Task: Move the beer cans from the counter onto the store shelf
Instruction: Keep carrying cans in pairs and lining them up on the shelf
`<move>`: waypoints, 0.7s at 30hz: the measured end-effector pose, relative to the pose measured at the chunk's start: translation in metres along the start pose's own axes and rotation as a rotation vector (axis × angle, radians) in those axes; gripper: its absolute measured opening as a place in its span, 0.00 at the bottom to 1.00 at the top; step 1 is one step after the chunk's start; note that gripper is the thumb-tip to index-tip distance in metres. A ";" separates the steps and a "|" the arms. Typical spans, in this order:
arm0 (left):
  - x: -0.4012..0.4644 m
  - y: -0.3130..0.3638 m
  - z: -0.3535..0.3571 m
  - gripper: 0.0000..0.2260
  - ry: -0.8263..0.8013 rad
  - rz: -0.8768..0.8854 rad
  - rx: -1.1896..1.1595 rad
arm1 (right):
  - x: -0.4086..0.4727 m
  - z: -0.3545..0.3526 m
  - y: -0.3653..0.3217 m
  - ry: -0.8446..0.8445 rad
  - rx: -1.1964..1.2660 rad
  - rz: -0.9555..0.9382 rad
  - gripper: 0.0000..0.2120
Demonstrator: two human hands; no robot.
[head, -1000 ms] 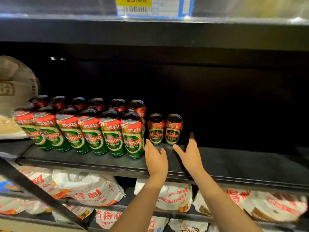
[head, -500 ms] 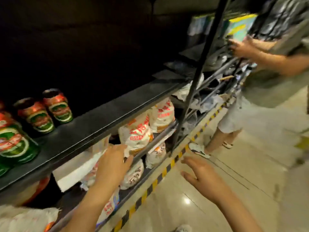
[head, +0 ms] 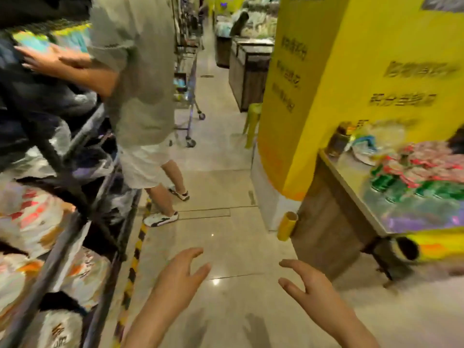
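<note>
A store aisle, with the yellow pillar (head: 326, 84) ahead. Right of it, many beer cans (head: 411, 182) wait on the counter (head: 356, 187). Left hand (head: 179, 275) and right hand (head: 310, 290) hang open, empty; much remains.

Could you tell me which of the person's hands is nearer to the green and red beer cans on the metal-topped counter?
Right. The right hand hovers open below-left of the green and red beer cans; the left hand hangs farther left, over the floor.

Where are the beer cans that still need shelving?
In the head view, the beer cans stand at right on the metal-topped counter, beside the yellow pillar.
</note>
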State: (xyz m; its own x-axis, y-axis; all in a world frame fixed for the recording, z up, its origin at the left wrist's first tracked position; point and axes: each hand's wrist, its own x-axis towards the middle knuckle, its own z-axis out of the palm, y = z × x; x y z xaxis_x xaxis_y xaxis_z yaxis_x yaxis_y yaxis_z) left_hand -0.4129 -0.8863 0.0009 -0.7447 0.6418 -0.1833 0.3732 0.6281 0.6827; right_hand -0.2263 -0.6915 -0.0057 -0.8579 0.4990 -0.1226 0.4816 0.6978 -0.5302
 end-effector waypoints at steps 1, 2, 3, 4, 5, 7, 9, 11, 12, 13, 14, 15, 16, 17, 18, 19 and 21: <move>0.003 0.025 0.026 0.20 -0.029 0.023 -0.011 | -0.018 -0.015 0.028 0.030 0.003 0.064 0.17; 0.005 0.052 0.052 0.20 -0.055 0.056 -0.012 | -0.036 -0.031 0.055 0.063 0.016 0.137 0.18; 0.005 0.079 0.078 0.20 -0.074 0.105 -0.003 | -0.054 -0.046 0.083 0.103 0.021 0.207 0.18; 0.006 0.107 0.103 0.20 -0.097 0.166 0.010 | -0.073 -0.059 0.110 0.147 0.014 0.273 0.19; 0.005 0.133 0.128 0.20 -0.124 0.239 0.024 | -0.092 -0.070 0.136 0.192 0.002 0.331 0.19; 0.002 0.181 0.170 0.20 -0.201 0.377 0.044 | -0.128 -0.088 0.180 0.265 0.001 0.429 0.18; -0.001 0.221 0.204 0.20 -0.271 0.462 0.050 | -0.158 -0.101 0.212 0.291 0.030 0.508 0.17; -0.003 0.251 0.230 0.20 -0.312 0.521 0.058 | -0.179 -0.111 0.237 0.295 0.068 0.564 0.18; -0.003 0.263 0.241 0.20 -0.336 0.539 0.067 | -0.186 -0.116 0.248 0.297 0.087 0.588 0.18; 0.000 0.273 0.252 0.20 -0.362 0.554 0.076 | -0.190 -0.121 0.258 0.295 0.101 0.603 0.18; 0.003 0.283 0.261 0.21 -0.384 0.563 0.084 | -0.192 -0.125 0.270 0.294 0.116 0.615 0.18; 0.009 0.291 0.270 0.21 -0.402 0.567 0.095 | -0.193 -0.129 0.282 0.292 0.132 0.625 0.18; 0.016 0.299 0.278 0.21 -0.410 0.565 0.106 | -0.191 -0.133 0.292 0.291 0.152 0.636 0.18; 0.024 0.307 0.286 0.21 -0.412 0.556 0.112 | -0.187 -0.137 0.302 0.291 0.160 0.638 0.19; 0.033 0.315 0.294 0.21 -0.414 0.542 0.113 | -0.181 -0.143 0.311 0.291 0.159 0.631 0.22; 0.043 0.323 0.301 0.21 -0.414 0.527 0.110 | -0.173 -0.149 0.320 0.311 0.157 0.601 0.29; 0.065 0.339 0.316 0.21 -0.411 0.508 0.110 | -0.157 -0.162 0.343 0.359 0.166 0.558 0.46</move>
State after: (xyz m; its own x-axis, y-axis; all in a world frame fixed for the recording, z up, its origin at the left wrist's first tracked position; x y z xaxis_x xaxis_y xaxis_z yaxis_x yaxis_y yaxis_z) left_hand -0.1593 -0.4924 -0.0030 -0.1975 0.9719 -0.1280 0.6927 0.2308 0.6833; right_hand 0.1024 -0.4468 -0.0324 -0.3626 0.9208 -0.1440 0.7760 0.2127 -0.5937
